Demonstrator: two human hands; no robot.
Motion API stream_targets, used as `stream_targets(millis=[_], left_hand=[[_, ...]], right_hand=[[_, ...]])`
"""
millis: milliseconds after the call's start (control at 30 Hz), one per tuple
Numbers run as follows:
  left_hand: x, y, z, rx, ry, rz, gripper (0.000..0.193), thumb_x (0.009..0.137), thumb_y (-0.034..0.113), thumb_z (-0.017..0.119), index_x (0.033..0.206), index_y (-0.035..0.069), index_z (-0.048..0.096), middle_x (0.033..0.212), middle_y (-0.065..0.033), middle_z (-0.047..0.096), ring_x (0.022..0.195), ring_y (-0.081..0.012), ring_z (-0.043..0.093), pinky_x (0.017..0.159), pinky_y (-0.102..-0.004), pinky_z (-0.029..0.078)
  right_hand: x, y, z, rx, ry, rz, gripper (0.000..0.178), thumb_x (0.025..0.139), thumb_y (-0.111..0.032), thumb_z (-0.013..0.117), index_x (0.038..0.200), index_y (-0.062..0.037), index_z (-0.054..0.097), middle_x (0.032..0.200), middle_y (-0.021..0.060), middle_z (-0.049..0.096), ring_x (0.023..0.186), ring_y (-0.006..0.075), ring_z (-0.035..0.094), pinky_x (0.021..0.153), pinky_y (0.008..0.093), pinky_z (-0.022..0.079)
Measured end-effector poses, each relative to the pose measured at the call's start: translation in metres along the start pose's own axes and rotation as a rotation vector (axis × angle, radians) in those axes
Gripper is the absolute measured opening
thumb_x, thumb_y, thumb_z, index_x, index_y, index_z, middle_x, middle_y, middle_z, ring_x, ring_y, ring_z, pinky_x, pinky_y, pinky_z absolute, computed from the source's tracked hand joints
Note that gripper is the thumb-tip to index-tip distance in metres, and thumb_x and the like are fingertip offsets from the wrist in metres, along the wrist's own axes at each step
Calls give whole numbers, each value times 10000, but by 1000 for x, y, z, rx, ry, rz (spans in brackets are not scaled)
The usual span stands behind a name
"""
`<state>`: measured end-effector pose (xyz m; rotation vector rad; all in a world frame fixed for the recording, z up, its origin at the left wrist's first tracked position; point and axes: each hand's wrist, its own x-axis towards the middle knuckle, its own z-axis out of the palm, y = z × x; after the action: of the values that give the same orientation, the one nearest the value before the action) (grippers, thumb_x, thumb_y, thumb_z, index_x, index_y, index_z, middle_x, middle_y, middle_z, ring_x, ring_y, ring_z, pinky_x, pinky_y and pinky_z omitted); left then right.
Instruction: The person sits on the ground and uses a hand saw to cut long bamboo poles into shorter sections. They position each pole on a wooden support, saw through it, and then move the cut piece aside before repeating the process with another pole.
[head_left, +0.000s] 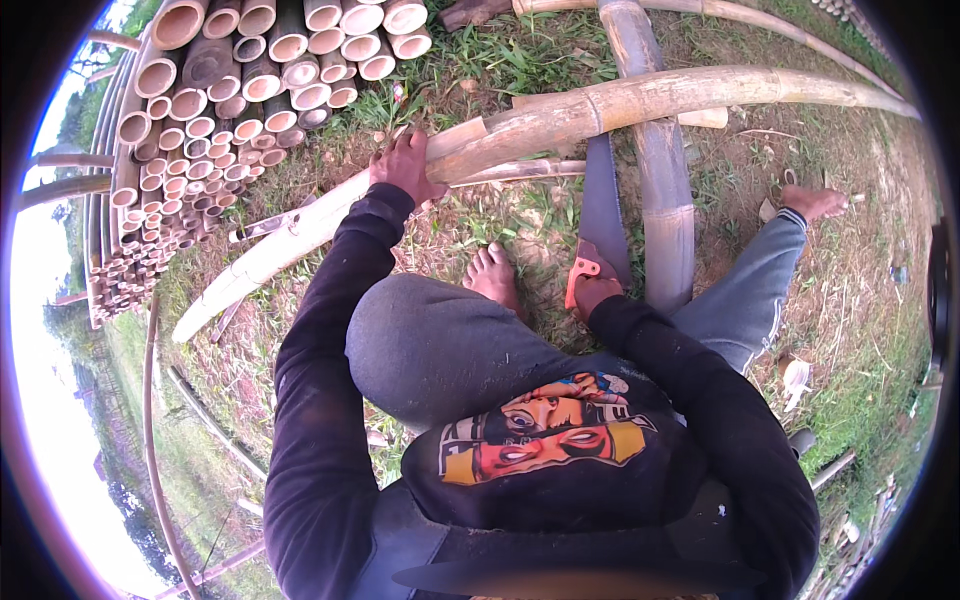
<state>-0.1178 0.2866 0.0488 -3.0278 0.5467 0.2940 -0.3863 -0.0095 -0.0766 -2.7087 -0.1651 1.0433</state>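
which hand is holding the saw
The right hand, gripping the saw by its orange handle; the left hand is on the pale bamboo pole instead.

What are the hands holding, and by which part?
The right hand holds the saw by its orange handle. The left hand lies over the pale bamboo; whether it grips can't be told.

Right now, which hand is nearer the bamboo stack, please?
Left: the left hand is on a pole near the stack; the right hand grips the saw, farther right.
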Motion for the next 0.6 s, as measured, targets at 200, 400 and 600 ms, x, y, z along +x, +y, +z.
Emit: stream_targets(millis=[200, 400, 600], left_hand=[[3, 0, -5, -2, -98, -46, 1015, 655, 494, 950, 1462, 125, 457, 1340, -201, 647, 1236, -404, 666, 1043, -564, 520], [1, 1, -3, 66, -62, -27, 981, 705, 556, 913, 1451, 113, 455, 1315, -198, 659, 1187, -395, 700, 990, -533, 569], [3, -3, 3, 61, -27, 13, 969, 710, 565, 906, 1442, 116, 458, 1326, -211, 644, 1177, -407, 700, 977, -547, 573]], right_hand=[[-101, -14, -69, 189, 186, -13, 463, 788, -291, 746, 1100, -7, 555, 998, 219, 730, 955, 402, 738, 822, 506, 574], [-243, -9, -134, 361, 459, -146, 322, 777, -212, 745, 978, -52, 551, 862, 193, 671, 787, 456, 675, 680, 528, 524], [-350, 2, -206, 419, 770, -250, 345, 725, -116, 825, 1035, -16, 711, 796, 109, 657, 685, 335, 657, 673, 397, 511]])
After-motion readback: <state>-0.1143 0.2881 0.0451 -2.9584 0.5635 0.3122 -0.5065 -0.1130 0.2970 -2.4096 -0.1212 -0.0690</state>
